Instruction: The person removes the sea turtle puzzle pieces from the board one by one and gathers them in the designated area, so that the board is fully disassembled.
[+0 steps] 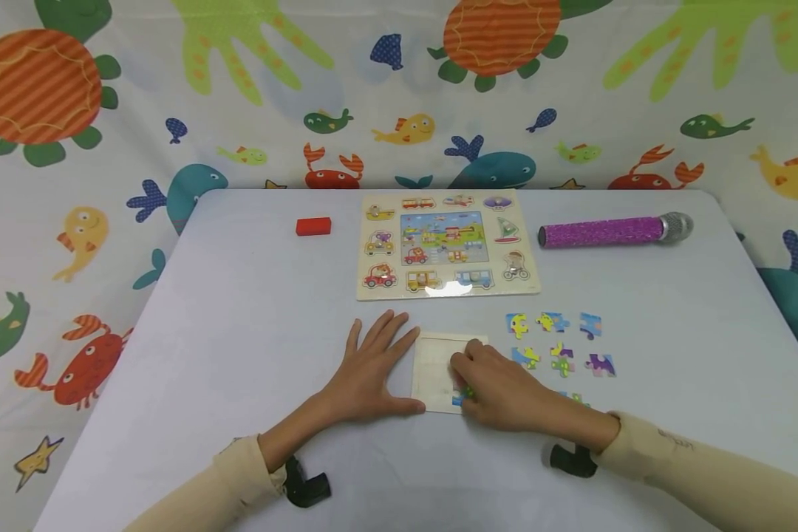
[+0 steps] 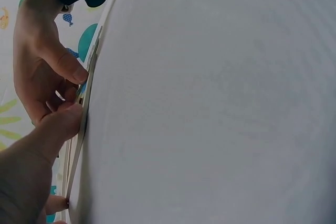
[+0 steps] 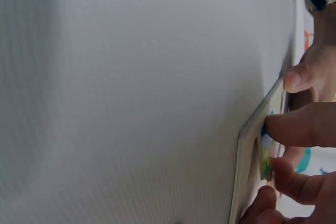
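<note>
A pale wooden puzzle tray (image 1: 432, 373) lies at the front middle of the table. My left hand (image 1: 367, 378) is spread flat beside it, with thumb and index fingertip at its left edge. Over the tray's right part, my right hand (image 1: 505, 388) pinches a blue-and-green jigsaw piece (image 3: 266, 153) between thumb and fingers. In the right wrist view this piece stands tilted at the tray. Several loose jigsaw pieces (image 1: 561, 366) lie in rough rows to the right; the right hand and wrist partly cover the nearest ones.
Behind the tray lies a wooden vehicle peg puzzle (image 1: 444, 240) with a shiny surface. A red block (image 1: 313, 226) is at the back left, and a purple glittery microphone (image 1: 601, 232) at the back right. A printed sea-animal cloth (image 1: 366, 89) hangs behind the white table (image 1: 253, 281).
</note>
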The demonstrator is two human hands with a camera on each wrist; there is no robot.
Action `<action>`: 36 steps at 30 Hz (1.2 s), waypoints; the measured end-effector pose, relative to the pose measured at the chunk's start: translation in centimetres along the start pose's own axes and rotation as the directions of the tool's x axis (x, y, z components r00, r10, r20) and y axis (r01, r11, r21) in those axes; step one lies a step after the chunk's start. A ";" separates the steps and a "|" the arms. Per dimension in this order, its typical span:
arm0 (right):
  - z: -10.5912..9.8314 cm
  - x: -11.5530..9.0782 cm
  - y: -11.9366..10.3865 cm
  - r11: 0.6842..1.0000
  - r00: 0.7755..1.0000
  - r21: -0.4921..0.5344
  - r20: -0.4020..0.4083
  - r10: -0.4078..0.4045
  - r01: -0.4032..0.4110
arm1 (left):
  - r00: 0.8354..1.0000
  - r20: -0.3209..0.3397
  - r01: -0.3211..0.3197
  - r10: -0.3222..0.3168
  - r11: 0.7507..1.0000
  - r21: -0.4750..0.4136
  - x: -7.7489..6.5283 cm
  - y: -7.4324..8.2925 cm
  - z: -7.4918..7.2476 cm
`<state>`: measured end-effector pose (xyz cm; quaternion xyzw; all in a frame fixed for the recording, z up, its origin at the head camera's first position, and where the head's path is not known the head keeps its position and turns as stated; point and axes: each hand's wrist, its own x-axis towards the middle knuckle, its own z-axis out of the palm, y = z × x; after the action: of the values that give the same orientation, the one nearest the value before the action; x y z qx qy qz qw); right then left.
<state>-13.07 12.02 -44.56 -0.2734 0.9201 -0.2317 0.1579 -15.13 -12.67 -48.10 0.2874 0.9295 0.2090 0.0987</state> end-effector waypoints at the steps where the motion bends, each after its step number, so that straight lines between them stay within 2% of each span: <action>1: 0.1 0.0 0.0 1.000 1.000 0.003 -0.002 -0.004 0.004 | 1.000 -0.001 -0.001 0.001 1.000 0.000 0.0 0.0 0.0; 8: 0.3 -0.2 0.1 0.998 0.999 0.052 -0.031 -0.044 0.046 | 1.000 -0.009 -0.002 0.002 1.000 -0.002 0.0 0.0 0.1; 13: 0.0 -0.3 0.8 0.976 0.996 0.201 -0.045 -0.075 0.083 | 1.000 -0.014 -0.012 0.012 1.000 -0.009 0.0 -0.1 0.1; 15: -0.5 -0.6 1.2 0.962 0.997 0.265 -0.041 -0.062 0.070 | 1.000 -0.013 -0.012 0.012 1.000 -0.009 0.0 -0.1 0.2; 19: -2.4 -1.8 2.0 0.938 0.999 0.346 -0.032 0.020 -0.008 | 1.000 -0.002 -0.006 0.006 1.000 -0.002 0.1 -0.1 0.2; 23: -4.9 -4.0 3.8 0.923 0.993 0.371 -0.031 0.118 -0.098 | 1.000 0.003 0.003 -0.003 1.000 -0.007 0.0 0.0 0.1; 28: -7.4 -7.6 7.8 0.896 0.962 0.365 -0.007 0.273 -0.252 | 1.000 0.002 0.005 -0.005 1.000 -0.015 0.1 0.1 0.0; 30: -7.9 -9.0 9.5 0.879 0.944 0.359 0.017 0.330 -0.314 | 1.000 -0.002 0.002 -0.002 1.000 -0.016 0.1 0.0 0.0; 34: -7.6 -11.3 12.5 0.848 0.919 0.364 0.066 0.389 -0.385 | 1.000 -0.005 -0.002 0.002 1.000 -0.021 0.1 -0.1 0.1; 36: -7.2 -12.1 13.3 0.847 0.920 0.368 0.082 0.382 -0.384 | 1.000 -0.007 -0.002 0.002 1.000 -0.016 0.1 -0.2 0.2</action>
<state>-12.12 31.32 -43.38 -0.0496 0.8938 -0.3669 0.2532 -15.24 -12.67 -48.32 0.2868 0.9278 0.2175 0.0977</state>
